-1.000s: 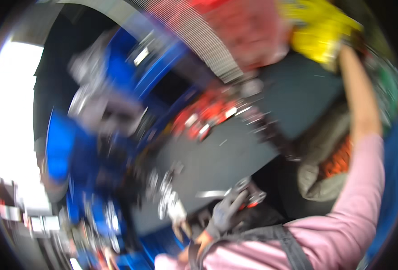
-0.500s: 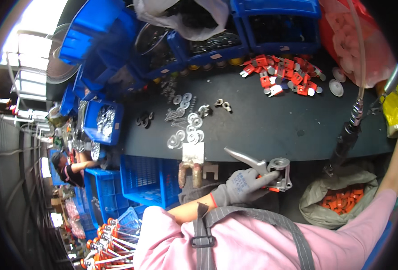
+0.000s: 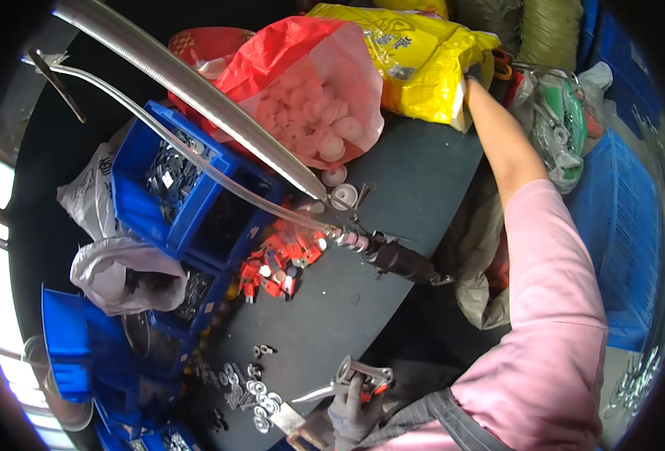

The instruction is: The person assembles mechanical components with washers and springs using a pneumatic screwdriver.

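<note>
My left hand (image 3: 349, 416), in a grey work glove, is wrapped round a silver metal bracket (image 3: 345, 369) at the table's near edge. The bracket has a round ring on top, an orange-red part at its side and a long lever pointing left. My right forearm (image 3: 507, 143) stretches far to the upper right, its hand inside the mouth of a yellow plastic bag (image 3: 415, 71); those fingers are hidden. Flat metal washers (image 3: 263, 410) and springs lie left of the gloved hand, beside a pale block (image 3: 287, 419).
A black air screwdriver (image 3: 400, 259) hangs on its hose over the table. Behind it lie red clips (image 3: 276, 263) and a red bag of white plastic discs (image 3: 310, 113). Blue bins (image 3: 167, 188) line the back; a blue crate (image 3: 610, 240) and a grey sack (image 3: 471, 282) stand right.
The view has swung to the right, bringing the yellow bag and blue crate into sight. My right hand, previously out of sight, is now in the yellow bag. My left hand still holds the metal bracket.
</note>
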